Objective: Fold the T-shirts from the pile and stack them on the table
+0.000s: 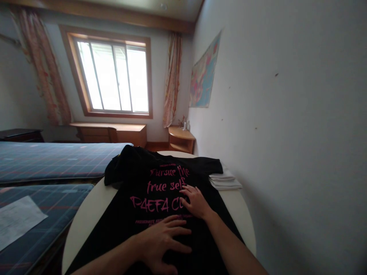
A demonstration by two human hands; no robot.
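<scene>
Both hands lie flat, fingers spread, gripping nothing: left hand (163, 240) and right hand (196, 202) press the black T-shirt (143, 191) on the round bench (88, 214). Spread out, sleeves still unfolded, imo.

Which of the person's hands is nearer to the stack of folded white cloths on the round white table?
Right. The right hand lies flat on the black T-shirt with pink lettering, closer to the stack of folded white cloths; the left hand lies farther back.
</scene>
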